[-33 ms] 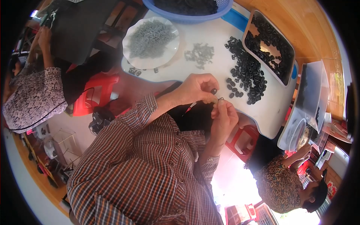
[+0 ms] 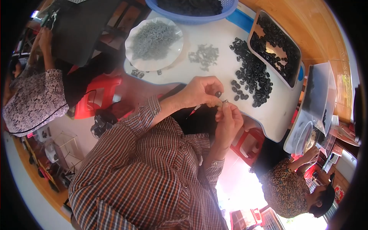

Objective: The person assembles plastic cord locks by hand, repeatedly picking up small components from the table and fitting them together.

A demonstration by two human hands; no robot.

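My left hand is closed in a pinch at the near edge of the white table, with a small black oval piece showing at its fingers. Against it, my right hand pinches a tiny shiny piece, too small to name. The fingertips of both hands almost meet. Below my left hand a thin red-and-white stick shows; whether it is held I cannot tell. Close by on the table lie loose black oval pieces and a heap of small black buckle-like pieces.
On the white table stand a scalloped white plate of small grey pieces, a blue basket of black pieces and a tray. Small clear pieces lie between. Clear bins stand right. Two people sit at either side.
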